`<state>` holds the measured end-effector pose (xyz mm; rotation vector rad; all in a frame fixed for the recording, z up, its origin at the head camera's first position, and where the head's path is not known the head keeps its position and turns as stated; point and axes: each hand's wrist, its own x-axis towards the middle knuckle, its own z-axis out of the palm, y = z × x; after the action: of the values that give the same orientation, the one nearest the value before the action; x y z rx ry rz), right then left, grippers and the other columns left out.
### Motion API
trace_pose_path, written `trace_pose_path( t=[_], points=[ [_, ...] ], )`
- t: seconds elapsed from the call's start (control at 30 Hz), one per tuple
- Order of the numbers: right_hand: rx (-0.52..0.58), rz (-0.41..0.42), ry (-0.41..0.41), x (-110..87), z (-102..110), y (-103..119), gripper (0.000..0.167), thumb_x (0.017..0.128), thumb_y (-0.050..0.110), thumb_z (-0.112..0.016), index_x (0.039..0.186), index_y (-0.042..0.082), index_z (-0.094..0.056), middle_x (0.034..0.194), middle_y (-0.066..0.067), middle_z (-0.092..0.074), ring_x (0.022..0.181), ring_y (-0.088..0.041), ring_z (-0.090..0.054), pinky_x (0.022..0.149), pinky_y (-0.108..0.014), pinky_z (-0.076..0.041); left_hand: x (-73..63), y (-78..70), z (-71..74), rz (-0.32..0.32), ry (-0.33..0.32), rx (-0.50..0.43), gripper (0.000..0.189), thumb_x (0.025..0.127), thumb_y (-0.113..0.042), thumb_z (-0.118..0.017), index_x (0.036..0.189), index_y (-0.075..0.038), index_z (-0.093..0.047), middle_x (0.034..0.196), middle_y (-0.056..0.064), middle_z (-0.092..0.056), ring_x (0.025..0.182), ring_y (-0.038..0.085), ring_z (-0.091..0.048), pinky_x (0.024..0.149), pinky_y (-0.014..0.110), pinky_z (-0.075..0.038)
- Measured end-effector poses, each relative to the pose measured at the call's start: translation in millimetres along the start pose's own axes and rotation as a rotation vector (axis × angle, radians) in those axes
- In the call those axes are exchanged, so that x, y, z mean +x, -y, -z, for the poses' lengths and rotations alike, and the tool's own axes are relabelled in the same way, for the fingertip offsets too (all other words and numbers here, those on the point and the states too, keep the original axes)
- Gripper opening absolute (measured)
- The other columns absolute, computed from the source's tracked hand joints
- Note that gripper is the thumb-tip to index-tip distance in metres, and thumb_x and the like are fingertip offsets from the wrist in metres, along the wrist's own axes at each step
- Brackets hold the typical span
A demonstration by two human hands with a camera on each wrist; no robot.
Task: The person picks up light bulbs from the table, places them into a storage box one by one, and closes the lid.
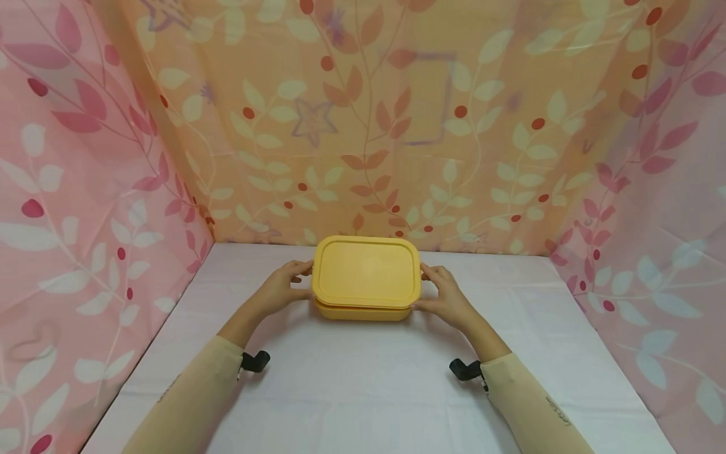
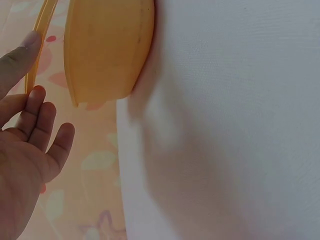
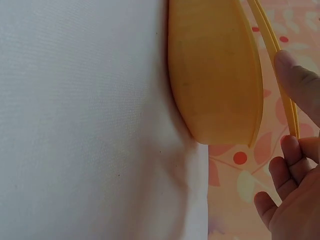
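A yellow rectangular lid (image 1: 367,271) with rounded corners is held level over a matching yellow food container (image 1: 363,313). Both wrist views show a gap between the lid's edge and the container's rim. My left hand (image 1: 282,289) pinches the lid's left edge between thumb and fingers. On the opposite side my right hand (image 1: 448,298) pinches the right edge the same way. The container (image 2: 107,47) stands upright on the white cloth, touched by neither hand. Its inside is hidden beneath the lid.
White cloth (image 1: 363,391) covers the table. An orange leaf-patterned curtain (image 1: 368,126) hangs right behind the container, and pink patterned curtains (image 1: 74,189) border both sides. Black wrist mounts (image 1: 256,361) stick out from both beige sleeves.
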<state>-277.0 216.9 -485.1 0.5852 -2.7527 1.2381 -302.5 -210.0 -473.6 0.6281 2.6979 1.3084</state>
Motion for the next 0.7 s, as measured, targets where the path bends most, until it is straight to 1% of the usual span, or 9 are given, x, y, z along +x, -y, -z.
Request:
trace_pose_path(
  t=[0.1, 0.2, 0.47, 0.63, 0.7],
  points=[
    [0.013, -0.022, 0.02, 1.2, -0.6, -1.1, 0.109, 0.075, 0.038, -0.092, 0.161, 0.008, -0.032, 0.134, -0.015, -0.051, 0.134, -0.034, -0.043, 0.115, -0.061, -0.037, 0.7, 3.4, -0.2, -0.013, 0.004, -0.003, 0.088, 0.082, -0.027, -0.088, 0.156, -0.011, -0.044, 0.132, 0.007, -0.06, 0.128, 0.032, -0.055, 0.11, 0.052, -0.048],
    [0.02, -0.041, 0.033, 1.9, -1.6, -3.7, 0.108, 0.075, 0.039, -0.091, 0.161, 0.007, -0.033, 0.135, -0.017, -0.051, 0.134, -0.035, -0.044, 0.116, -0.063, -0.035, 0.7, 7.4, -1.1, -0.024, 0.011, -0.011, 0.087, 0.082, -0.028, -0.088, 0.155, -0.011, -0.045, 0.132, 0.007, -0.061, 0.127, 0.028, -0.055, 0.11, 0.05, -0.048],
    [0.048, -0.085, 0.069, 3.1, -4.7, -6.2, 0.109, 0.072, 0.043, -0.093, 0.16, 0.01, -0.036, 0.133, -0.009, -0.052, 0.132, -0.031, -0.045, 0.117, -0.059, -0.036, 0.3, 14.2, -2.7, -0.03, 0.033, -0.029, 0.086, 0.081, -0.032, -0.088, 0.154, -0.01, -0.048, 0.13, 0.008, -0.061, 0.125, 0.028, -0.056, 0.11, 0.052, -0.047],
    [0.05, -0.094, 0.082, 4.2, -5.0, -7.8, 0.107, 0.073, 0.044, -0.092, 0.159, 0.011, -0.038, 0.133, -0.009, -0.052, 0.131, -0.03, -0.046, 0.116, -0.06, -0.036, 0.6, 15.5, -3.1, -0.014, 0.063, -0.06, 0.085, 0.082, -0.03, -0.088, 0.153, -0.006, -0.048, 0.132, 0.009, -0.061, 0.128, 0.031, -0.054, 0.112, 0.053, -0.045],
    [0.053, -0.096, 0.084, 4.5, -5.0, -8.0, 0.106, 0.073, 0.043, -0.092, 0.159, 0.011, -0.038, 0.132, -0.009, -0.052, 0.13, -0.03, -0.046, 0.116, -0.06, -0.036, 1.3, 16.0, -3.0, -0.013, 0.074, -0.054, 0.085, 0.082, -0.031, -0.087, 0.153, -0.004, -0.047, 0.132, 0.009, -0.061, 0.129, 0.032, -0.054, 0.112, 0.053, -0.045]
  ],
)
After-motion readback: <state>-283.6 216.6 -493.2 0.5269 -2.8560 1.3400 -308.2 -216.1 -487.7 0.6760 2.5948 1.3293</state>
